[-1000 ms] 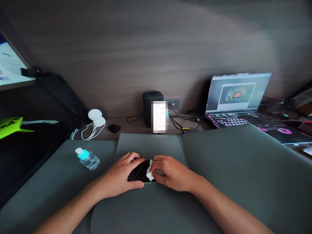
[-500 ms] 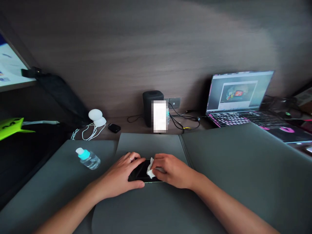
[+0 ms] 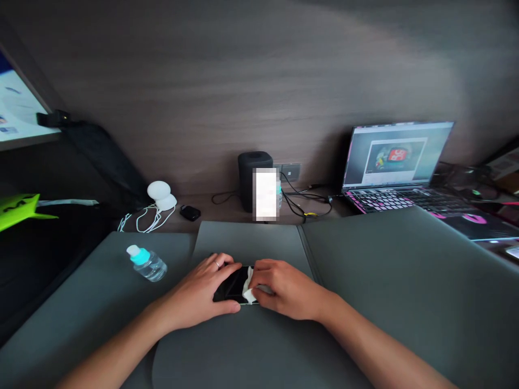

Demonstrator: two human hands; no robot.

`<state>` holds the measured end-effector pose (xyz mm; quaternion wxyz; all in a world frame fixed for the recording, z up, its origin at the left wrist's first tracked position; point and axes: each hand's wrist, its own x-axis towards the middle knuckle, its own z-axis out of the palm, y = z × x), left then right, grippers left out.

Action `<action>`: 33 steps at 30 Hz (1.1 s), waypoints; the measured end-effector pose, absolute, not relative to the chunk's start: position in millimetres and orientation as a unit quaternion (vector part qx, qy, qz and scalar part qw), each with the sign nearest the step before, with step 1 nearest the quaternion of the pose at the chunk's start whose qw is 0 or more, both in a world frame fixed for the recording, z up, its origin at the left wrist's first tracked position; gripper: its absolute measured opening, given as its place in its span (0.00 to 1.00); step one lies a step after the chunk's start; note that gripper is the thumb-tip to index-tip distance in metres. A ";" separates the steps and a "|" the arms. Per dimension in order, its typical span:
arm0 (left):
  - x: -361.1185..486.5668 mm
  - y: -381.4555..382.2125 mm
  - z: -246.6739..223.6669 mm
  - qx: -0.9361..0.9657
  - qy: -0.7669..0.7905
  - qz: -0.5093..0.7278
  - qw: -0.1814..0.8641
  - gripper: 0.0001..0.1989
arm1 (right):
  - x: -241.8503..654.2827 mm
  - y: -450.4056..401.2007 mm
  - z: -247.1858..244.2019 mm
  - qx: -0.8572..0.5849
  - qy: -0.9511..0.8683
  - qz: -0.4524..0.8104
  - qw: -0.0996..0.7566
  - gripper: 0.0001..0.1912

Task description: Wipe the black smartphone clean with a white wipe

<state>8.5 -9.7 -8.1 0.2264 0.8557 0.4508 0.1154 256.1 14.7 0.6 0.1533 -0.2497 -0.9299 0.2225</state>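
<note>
A black-screened smartphone lies flat, screen up, on the dark grey desk mat. My left hand grips its left end, with the thumb along the near edge and the fingers at the far edge; a ring is on one finger. My right hand pinches a crumpled white tissue and presses it on the screen. The right end of the phone is hidden under this hand. To the left, a small clear bottle with a turquoise collar lies on the mat.
At the back stand a black speaker, a blurred white patch before it, and black cables. An open laptop is at the right. A white round device with a cord and a small black object lie back left.
My right hand has shifted slightly toward me with the tissue, over the screen's near edge. My left hand and the phone have stayed in place.
</note>
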 end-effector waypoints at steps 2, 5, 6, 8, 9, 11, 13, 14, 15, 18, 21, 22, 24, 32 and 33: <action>8.7 -9.8 -7.9 0.856 0.451 0.114 0.227 0.31 | 255.4 14.9 0.8 -0.250 -0.929 0.225 0.154 0.06; 8.7 -9.9 -7.6 0.855 0.453 0.114 0.224 0.30 | 255.9 15.9 1.6 -0.279 -0.918 0.231 0.163 0.07; 8.6 -9.9 -7.4 0.854 0.455 0.112 0.224 0.30 | 256.0 15.9 1.8 -0.284 -0.916 0.230 0.164 0.07; 8.8 -9.9 -6.9 0.854 0.456 0.110 0.226 0.30 | 255.5 15.1 1.7 -0.275 -0.920 0.227 0.162 0.07; 9.0 -10.0 -6.6 0.854 0.455 0.109 0.227 0.30 | 255.0 14.5 1.6 -0.263 -0.924 0.228 0.159 0.06; 9.6 -10.2 -5.9 0.854 0.454 0.108 0.229 0.30 | 254.1 13.9 1.2 -0.243 -0.929 0.231 0.155 0.06; 10.1 -10.3 -5.3 0.854 0.456 0.106 0.228 0.30 | 254.1 14.4 0.9 -0.252 -0.926 0.233 0.157 0.07; 10.2 -10.4 -5.1 0.853 0.458 0.105 0.227 0.30 | 254.4 14.9 0.7 -0.264 -0.923 0.231 0.159 0.07; 10.2 -10.3 -5.0 0.853 0.458 0.106 0.225 0.30 | 254.7 15.4 0.5 -0.274 -0.920 0.229 0.162 0.07; 10.0 -9.8 -5.2 0.854 0.456 0.114 0.223 0.30 | 254.8 15.8 -0.4 -0.272 -0.921 0.225 0.164 0.06; 9.8 -9.5 -5.7 0.853 0.456 0.111 0.228 0.31 | 254.8 15.9 -1.3 -0.259 -0.925 0.227 0.161 0.06; 9.7 -9.6 -5.8 0.852 0.457 0.108 0.229 0.30 | 255.1 16.2 -1.4 -0.266 -0.922 0.227 0.162 0.07; 9.5 -10.0 -5.7 0.851 0.460 0.104 0.231 0.30 | 255.7 17.0 -1.4 -0.287 -0.917 0.223 0.164 0.07; 9.7 -9.4 -4.5 0.851 0.464 0.094 0.228 0.31 | 255.4 16.5 -0.1 -0.287 -0.917 0.223 0.163 0.06; 9.8 -9.1 -4.6 0.851 0.464 0.091 0.228 0.31 | 255.8 16.6 0.6 -0.294 -0.915 0.224 0.164 0.06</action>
